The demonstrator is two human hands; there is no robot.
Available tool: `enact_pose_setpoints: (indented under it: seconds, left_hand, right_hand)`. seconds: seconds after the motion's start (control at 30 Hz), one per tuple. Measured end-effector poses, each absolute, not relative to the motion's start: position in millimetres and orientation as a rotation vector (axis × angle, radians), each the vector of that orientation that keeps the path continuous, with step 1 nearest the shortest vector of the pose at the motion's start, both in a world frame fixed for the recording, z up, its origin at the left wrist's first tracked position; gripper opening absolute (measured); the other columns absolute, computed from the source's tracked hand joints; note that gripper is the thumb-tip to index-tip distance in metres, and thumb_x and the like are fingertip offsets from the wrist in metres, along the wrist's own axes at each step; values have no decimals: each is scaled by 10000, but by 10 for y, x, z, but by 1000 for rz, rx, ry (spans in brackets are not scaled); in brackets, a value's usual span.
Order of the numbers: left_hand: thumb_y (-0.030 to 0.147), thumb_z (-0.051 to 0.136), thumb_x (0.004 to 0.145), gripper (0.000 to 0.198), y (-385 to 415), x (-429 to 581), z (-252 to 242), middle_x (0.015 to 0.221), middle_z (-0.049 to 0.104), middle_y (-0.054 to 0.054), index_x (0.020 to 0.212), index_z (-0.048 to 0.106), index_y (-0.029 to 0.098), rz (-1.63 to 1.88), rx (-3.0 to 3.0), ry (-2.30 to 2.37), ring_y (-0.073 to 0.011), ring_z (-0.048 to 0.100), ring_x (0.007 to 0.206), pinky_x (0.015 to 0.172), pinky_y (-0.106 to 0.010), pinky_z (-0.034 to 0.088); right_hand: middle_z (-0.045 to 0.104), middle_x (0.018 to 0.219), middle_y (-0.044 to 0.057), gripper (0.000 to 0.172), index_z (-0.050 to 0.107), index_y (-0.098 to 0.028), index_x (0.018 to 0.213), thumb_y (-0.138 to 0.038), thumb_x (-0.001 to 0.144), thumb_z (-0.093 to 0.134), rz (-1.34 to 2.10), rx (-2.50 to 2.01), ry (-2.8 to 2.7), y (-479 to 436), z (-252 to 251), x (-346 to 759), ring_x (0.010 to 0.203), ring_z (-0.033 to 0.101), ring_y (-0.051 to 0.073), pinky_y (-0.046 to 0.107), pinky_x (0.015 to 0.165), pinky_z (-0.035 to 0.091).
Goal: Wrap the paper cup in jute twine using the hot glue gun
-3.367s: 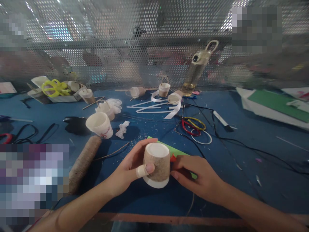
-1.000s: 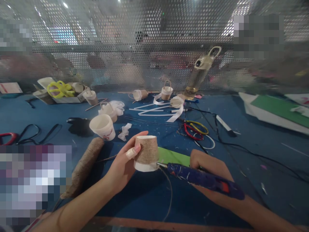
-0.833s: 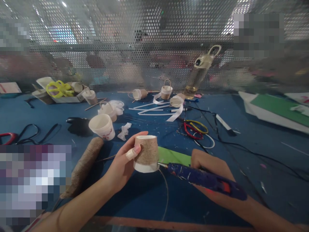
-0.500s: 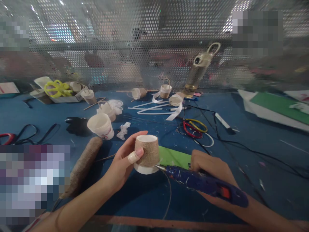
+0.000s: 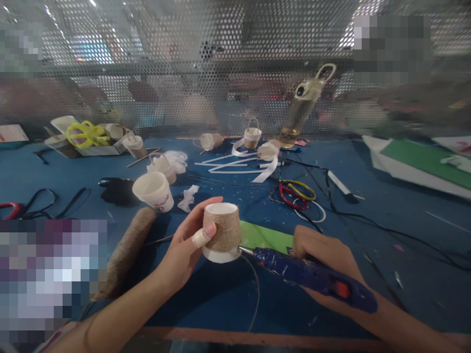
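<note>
My left hand is closed round an upside-down paper cup wrapped in brown twine, its white rim bare at the bottom. A bandage covers the thumb. My right hand grips a dark blue glue gun with an orange trigger. The gun's metal nozzle touches the cup's lower edge on the right. A loose strand of twine hangs from the cup toward the table edge.
A twine spool lies left of the cup, a plain white paper cup behind it. Green foam sheet, coloured wire rings, white strips, small twine baskets, a bottle, yellow scissors and black cables lie on the blue table.
3.4 s ago both hands held the cup and no glue gun was in view. Over the last second the gun's nozzle stays at the cup's lower edge; cup and hands barely shift.
</note>
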State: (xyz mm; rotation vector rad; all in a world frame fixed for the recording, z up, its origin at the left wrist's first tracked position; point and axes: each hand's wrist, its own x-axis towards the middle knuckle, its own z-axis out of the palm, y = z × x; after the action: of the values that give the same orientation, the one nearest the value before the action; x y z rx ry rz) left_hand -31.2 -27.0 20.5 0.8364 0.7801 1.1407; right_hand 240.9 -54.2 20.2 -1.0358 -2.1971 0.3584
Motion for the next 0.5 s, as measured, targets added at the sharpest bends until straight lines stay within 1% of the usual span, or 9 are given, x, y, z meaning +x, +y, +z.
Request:
enact_pose_setpoints:
  seconds: [0.13, 0.23, 0.3, 0.43, 0.5]
  left_hand:
    - [381, 805, 791, 453, -267, -304, 213, 1196, 715, -45, 1233, 723, 327, 1150, 865, 794, -258, 608, 1117, 925, -341, 495]
    - [361, 818, 784, 447, -259, -295, 208, 1185, 714, -29, 1220, 722, 336, 1157, 921, 801, -225, 605, 1095, 911, -305, 491]
    - [357, 821, 784, 443, -252, -292, 198, 1188, 708, -25, 1215, 721, 341, 1164, 951, 802, -218, 600, 1097, 911, -298, 487]
    - [359, 825, 782, 442, -246, -292, 183, 1194, 703, -20, 1212, 722, 354, 1182, 972, 811, -216, 595, 1102, 916, -299, 481]
    - [360, 822, 783, 444, -249, -293, 183, 1195, 707, -24, 1216, 723, 348, 1181, 959, 810, -220, 595, 1110, 926, -304, 479]
  right_hand:
    - [381, 726, -44, 206, 351, -248, 775, -161, 851, 522, 377, -1035, -2216, -552, 191, 2414, 558, 383, 125, 287, 540, 231]
    - [385, 729, -51, 226, 346, -251, 777, -167, 830, 550, 332, -1028, -2234, -548, 163, 2416, 537, 380, 118, 279, 526, 233]
    - [385, 732, -51, 224, 349, -252, 779, -177, 826, 555, 316, -1015, -2244, -543, 150, 2418, 536, 384, 119, 277, 524, 234]
    - [386, 738, -46, 199, 354, -254, 793, -236, 866, 539, 334, -1001, -2265, -541, 155, 2423, 545, 390, 126, 277, 524, 240]
    - [384, 738, -47, 202, 349, -253, 790, -219, 859, 536, 331, -998, -2256, -540, 164, 2420, 542, 383, 123, 275, 521, 238]
